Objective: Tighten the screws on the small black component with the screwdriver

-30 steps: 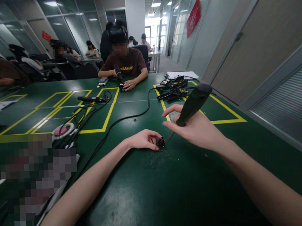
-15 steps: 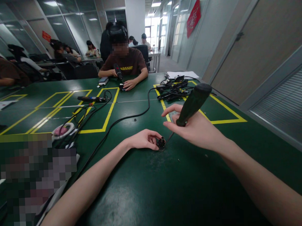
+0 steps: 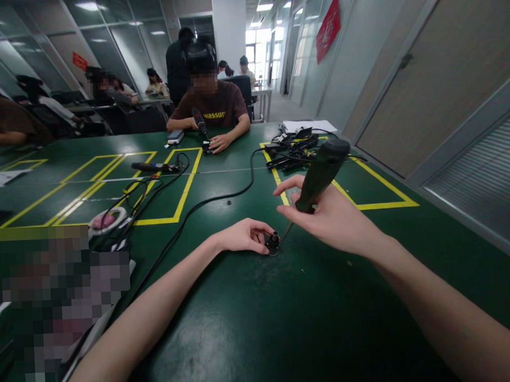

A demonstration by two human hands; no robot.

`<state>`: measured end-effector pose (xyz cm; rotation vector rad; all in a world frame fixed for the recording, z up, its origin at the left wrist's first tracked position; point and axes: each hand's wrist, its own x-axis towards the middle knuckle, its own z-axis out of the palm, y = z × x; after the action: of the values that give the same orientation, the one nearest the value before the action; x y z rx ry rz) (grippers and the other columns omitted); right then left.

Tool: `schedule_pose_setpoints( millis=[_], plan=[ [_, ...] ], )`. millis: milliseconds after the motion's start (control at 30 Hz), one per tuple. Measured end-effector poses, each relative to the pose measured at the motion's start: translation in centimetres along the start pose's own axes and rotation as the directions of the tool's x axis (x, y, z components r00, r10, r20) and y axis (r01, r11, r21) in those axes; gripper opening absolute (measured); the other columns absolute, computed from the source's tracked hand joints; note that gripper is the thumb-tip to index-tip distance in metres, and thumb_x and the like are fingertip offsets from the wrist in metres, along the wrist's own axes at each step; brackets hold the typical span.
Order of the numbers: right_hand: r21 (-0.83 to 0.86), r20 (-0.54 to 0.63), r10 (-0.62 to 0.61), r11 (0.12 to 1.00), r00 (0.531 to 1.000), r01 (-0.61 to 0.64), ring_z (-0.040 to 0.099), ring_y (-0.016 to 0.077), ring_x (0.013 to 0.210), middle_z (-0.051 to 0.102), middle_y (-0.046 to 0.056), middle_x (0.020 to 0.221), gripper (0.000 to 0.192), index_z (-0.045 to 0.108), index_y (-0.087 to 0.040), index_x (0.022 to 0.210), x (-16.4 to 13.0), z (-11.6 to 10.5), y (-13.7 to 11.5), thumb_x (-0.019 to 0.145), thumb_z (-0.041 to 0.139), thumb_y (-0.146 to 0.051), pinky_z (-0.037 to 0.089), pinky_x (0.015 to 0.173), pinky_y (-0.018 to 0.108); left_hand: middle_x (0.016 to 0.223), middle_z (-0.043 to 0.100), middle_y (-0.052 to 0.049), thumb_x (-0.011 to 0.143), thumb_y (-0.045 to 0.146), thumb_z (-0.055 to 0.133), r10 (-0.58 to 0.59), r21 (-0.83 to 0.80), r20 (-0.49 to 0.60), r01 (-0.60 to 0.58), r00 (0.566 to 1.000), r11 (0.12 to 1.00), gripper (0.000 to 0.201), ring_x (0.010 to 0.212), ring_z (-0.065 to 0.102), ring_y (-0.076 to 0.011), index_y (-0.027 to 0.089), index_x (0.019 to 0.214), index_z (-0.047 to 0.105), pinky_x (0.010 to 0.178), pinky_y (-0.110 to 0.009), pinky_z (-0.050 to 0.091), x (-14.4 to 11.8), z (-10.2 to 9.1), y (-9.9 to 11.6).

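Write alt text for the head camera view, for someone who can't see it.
On a green table, the person's left hand pinches a small black part while the right hand holds a dark screwdriver tilted, its thin shaft angled down towards the part. Black cables lie beyond, and another person works opposite.

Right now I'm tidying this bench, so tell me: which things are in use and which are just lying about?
In use:
left hand pinching the small black part
right hand holding the screwdriver, tip toward that part

Lying about:
black cable
heap of black parts
pink-centred round thing
tool on the yellow lines
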<state>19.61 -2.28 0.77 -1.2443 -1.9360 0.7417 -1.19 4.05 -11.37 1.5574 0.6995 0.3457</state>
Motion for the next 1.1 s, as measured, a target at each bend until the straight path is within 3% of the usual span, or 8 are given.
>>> schedule_pose_setpoints(
  millis=[1100],
  plan=[
    [-0.008,-0.01,-0.024,1.0,1.0,0.024,0.04,0.0122,0.05,0.043,-0.008,0.057,0.017,0.068,-0.021,0.099,-0.04,0.05,0.33,0.085,0.066,-0.03,0.031,0.053,0.029,0.071,0.07,0.003,0.064,0.021,0.088,0.001,-0.01,-0.013,-0.001,1.0,1.0,0.045,0.064,0.06,-0.0095,0.012,0.106,0.074,0.066,-0.022,0.046,0.04,0.03,-0.07]
  ],
)
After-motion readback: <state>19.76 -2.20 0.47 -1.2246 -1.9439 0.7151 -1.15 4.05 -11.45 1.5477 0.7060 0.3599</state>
